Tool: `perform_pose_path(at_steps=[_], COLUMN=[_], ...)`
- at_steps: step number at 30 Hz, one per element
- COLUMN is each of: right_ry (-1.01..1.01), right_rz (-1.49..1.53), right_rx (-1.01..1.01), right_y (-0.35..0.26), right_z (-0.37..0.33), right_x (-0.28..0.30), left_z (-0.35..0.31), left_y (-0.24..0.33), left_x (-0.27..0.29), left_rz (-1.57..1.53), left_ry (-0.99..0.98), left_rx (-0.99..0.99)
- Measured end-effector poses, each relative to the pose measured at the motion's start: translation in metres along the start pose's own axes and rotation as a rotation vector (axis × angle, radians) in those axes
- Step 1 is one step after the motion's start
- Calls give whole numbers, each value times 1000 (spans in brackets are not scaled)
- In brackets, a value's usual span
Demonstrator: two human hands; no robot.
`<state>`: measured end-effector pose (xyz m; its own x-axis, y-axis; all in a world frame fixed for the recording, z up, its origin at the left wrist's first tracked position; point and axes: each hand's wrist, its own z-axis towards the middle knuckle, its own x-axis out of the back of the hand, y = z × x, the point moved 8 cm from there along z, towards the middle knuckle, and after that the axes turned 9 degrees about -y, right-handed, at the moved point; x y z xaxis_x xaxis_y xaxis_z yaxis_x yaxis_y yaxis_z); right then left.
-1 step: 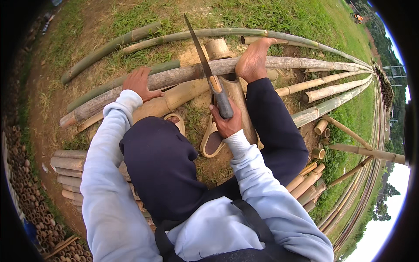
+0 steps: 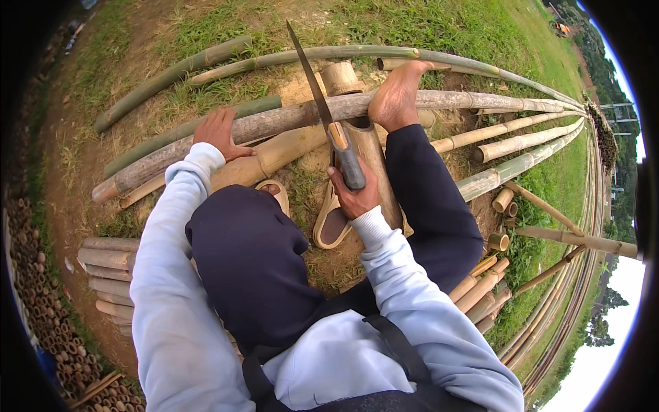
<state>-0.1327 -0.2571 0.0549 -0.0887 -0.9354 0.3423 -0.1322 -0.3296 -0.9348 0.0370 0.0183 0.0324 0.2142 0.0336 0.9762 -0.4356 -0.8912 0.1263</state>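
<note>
A long grey-brown bamboo pole (image 2: 281,119) lies crosswise in front of me. My left hand (image 2: 221,134) is closed over it near its left end, the thumb on the near side and the fingers across the top. In my right hand (image 2: 358,195) is the dark grip of a handsaw (image 2: 314,86), its blade slanting across the pole and pointing away to the upper left. The blade meets the pole just left of my bare foot (image 2: 399,99), which rests on top of it. How deep the teeth sit cannot be made out.
Beneath the pole lie thicker bamboo pieces (image 2: 274,154). A sandal (image 2: 334,223) is on the ground before me. Green poles (image 2: 171,82) lie beyond; more poles (image 2: 508,168) stretch right. Cut lengths (image 2: 108,259) are stacked at left, with a pile of bamboo ends (image 2: 51,302) farther left.
</note>
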Motion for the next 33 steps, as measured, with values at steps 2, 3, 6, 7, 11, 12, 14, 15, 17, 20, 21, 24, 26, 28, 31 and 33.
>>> perform_pose_path(at_steps=[2, 3, 6, 7, 11, 12, 14, 15, 17, 20, 21, 24, 26, 28, 31, 33], right_ry=[22, 27, 30, 31, -14, -1, -7, -36, -28, 9, 0, 34, 1, -50, -9, -68], right_rz=[6, 6, -4, -9, -5, -2, -3, -1, -25, 9, 25, -26, -8, 10, 41, -24], right_rx=[-25, -27, -68, -88, -105, -103, -167, -244, -196, -119, -122, -21, -49, -140, -203, -197], right_y=[5, 5, 4, 4, -7, -17, -28, -31, -41, -40, -26, 5, 5, -15, -25, -35], right_z=[-6, -7, 2, 5, -28, -66, -132, -161, -169, -136, -106, -16, -13, -44, -157, -180], right_x=[8, 11, 13, 14, 19, 25, 38, 44, 53, 52, 40, 21, 21, 27, 40, 51], left_z=[12, 20, 34, 36, 41, 42, 41, 40, 38, 42, 33, 50, 50, 42, 43, 36], left_y=[5, 3, -1, -1, -5, -7, -6, -8, -8, -6, -3, 8, -1, 1, -7, -7], left_x=[-28, -35, -43, -42, -36, -40, -42, -41, -36, -25, -29, -36, -41, -42, -38, -35], left_rz=[22, 22, 31, 31, 43, 40, 38, 44, 68, 84, 82, 70, 71, 107, 77, 90], left_ry=[-7, -51, -142, -140, -196, -196, -178, -173, -141, -118, -142, -156, -170, -190, -170, -162], left_rx=[-32, 0, 95, 121, 168, 153, 148, 148, 140, 165, 163, 131, 120, 121, 149, 152])
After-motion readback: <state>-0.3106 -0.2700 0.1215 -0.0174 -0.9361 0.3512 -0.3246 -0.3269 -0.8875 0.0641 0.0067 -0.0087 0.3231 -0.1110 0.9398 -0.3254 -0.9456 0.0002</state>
